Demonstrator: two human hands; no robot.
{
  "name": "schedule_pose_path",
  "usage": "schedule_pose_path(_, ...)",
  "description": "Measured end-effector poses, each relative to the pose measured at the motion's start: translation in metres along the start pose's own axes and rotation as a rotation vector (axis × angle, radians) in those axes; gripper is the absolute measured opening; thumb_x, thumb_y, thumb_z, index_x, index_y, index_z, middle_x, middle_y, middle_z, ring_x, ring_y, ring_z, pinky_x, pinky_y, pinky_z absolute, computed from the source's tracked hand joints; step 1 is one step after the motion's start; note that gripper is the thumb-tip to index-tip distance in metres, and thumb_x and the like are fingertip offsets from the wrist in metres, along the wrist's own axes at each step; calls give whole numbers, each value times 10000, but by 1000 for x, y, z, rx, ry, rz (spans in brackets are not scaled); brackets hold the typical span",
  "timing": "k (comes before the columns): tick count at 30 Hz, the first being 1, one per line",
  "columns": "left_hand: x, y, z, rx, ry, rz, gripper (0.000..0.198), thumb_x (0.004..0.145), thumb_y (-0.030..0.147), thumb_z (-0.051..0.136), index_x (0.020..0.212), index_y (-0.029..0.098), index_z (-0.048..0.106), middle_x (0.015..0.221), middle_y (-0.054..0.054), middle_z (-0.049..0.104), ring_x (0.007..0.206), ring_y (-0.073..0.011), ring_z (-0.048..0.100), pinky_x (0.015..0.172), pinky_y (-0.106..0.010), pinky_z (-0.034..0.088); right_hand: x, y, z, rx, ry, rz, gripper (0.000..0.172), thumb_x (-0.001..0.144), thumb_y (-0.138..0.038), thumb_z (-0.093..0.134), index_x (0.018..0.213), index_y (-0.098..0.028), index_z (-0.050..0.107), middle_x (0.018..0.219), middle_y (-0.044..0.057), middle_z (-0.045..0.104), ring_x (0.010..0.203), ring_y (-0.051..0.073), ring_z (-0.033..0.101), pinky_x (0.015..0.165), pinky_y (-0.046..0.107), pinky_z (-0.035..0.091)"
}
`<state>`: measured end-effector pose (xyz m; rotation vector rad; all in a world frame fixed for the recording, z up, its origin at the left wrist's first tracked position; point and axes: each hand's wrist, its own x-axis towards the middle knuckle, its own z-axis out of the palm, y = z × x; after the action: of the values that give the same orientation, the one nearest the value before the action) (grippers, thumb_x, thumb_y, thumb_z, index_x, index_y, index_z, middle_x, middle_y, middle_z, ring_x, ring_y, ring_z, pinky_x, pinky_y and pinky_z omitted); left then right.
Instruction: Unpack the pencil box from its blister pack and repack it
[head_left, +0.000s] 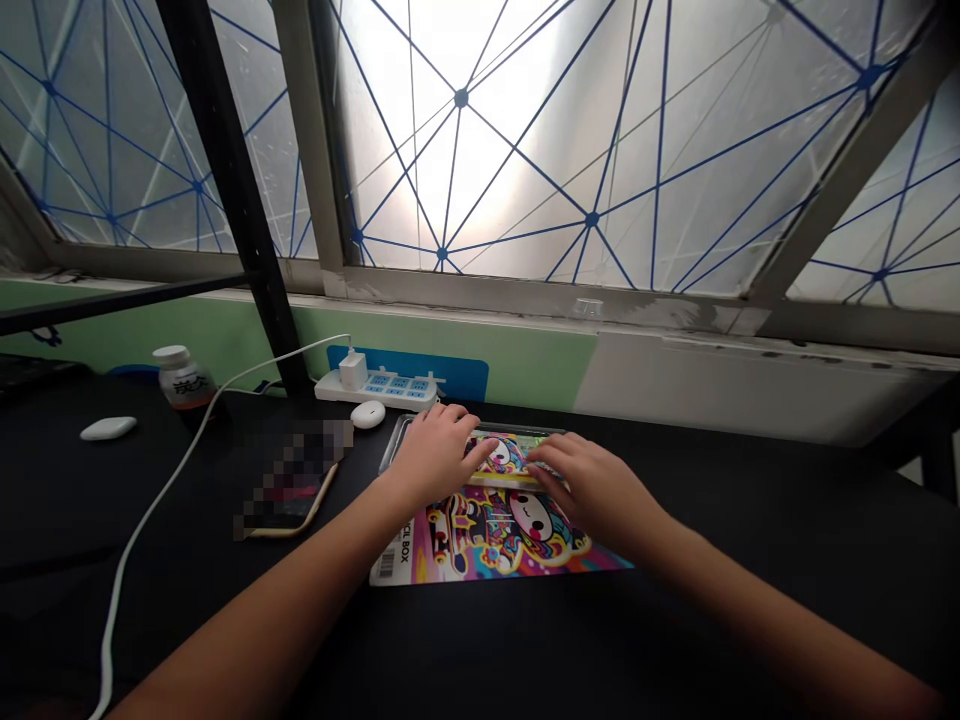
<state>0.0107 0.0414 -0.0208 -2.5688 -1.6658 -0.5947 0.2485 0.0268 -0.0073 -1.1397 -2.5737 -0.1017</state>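
Observation:
A colourful pencil box [499, 455] with a cartoon character on its lid lies across the upper part of a bright printed card [495, 540]. "CIL BOX" and a barcode are legible on the card's left side. Over the box's left end rests my left hand [439, 455], fingers at the far edge and thumb on the lid. My right hand [592, 480] is curled on the box's right end, its fingertips against the lid. A clear plastic rim [401, 430] shows behind the box. Both ends of the box are hidden under my hands.
Left of the card lie a phone [296, 490] with a blurred screen and a round white case [367, 415]. A power strip [397, 390] with a charger and white cable [157, 495] sits behind. Farther left are a bottle [184, 380], a white mouse-like object [109, 429] and a black post [232, 190].

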Motion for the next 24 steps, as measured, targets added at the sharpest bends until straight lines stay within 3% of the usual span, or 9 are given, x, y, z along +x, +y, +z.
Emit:
schedule_pose_path(2,0,-2,-1,35,-13,-20,566,1003,602,322,1265,199,621,1290,-139,614,1209,-338,523,984,-478,434,18,18,-5,25,-143,68,304,969,-404,491,1095,-199,676,1052,126,662,983,301,618,826,448,520)
schedule_pose_path(5,0,-5,1,70,-43,-16,573,989,622,337,1258,200,617,1274,-148,592,1194,-355,512,956,-497,441,39,38,-5,106,-262,79,349,874,-507,611,1031,-201,664,1059,114,633,974,281,623,805,395,533)
schedule_pose_path(7,1,-7,3,71,-43,-8,569,988,620,338,1264,200,605,1277,-148,577,1191,-352,506,963,-508,434,45,47,-2,139,-288,70,392,825,-544,652,1017,-202,655,1061,110,626,960,275,626,797,386,537)
schedule_pose_path(12,2,-7,5,67,-43,-1,515,992,598,353,1271,231,582,1314,-134,551,1214,-329,490,991,-503,420,47,58,3,225,-322,70,607,796,-617,651,1253,-224,587,1181,119,586,1074,296,612,875,403,526)
schedule_pose_path(15,2,-6,4,52,-41,7,503,995,588,354,1266,231,582,1317,-129,549,1212,-326,493,996,-500,417,53,59,-1,228,-383,83,679,771,-644,656,1297,-221,587,1161,118,577,1007,295,643,823,390,539)
schedule_pose_path(20,3,-6,3,14,-52,-12,536,982,613,363,1301,236,571,1328,-122,555,1222,-331,488,1003,-491,412,72,58,-7,178,-464,94,664,668,-673,724,1154,-224,667,1089,107,583,919,300,646,757,399,540)
schedule_pose_path(24,4,-13,-3,13,-25,-19,564,969,651,380,1276,228,591,1283,-118,600,1202,-341,514,978,-491,422,66,58,-3,109,-349,82,633,629,-661,776,1082,-235,657,1118,113,582,1067,348,576,858,456,504)
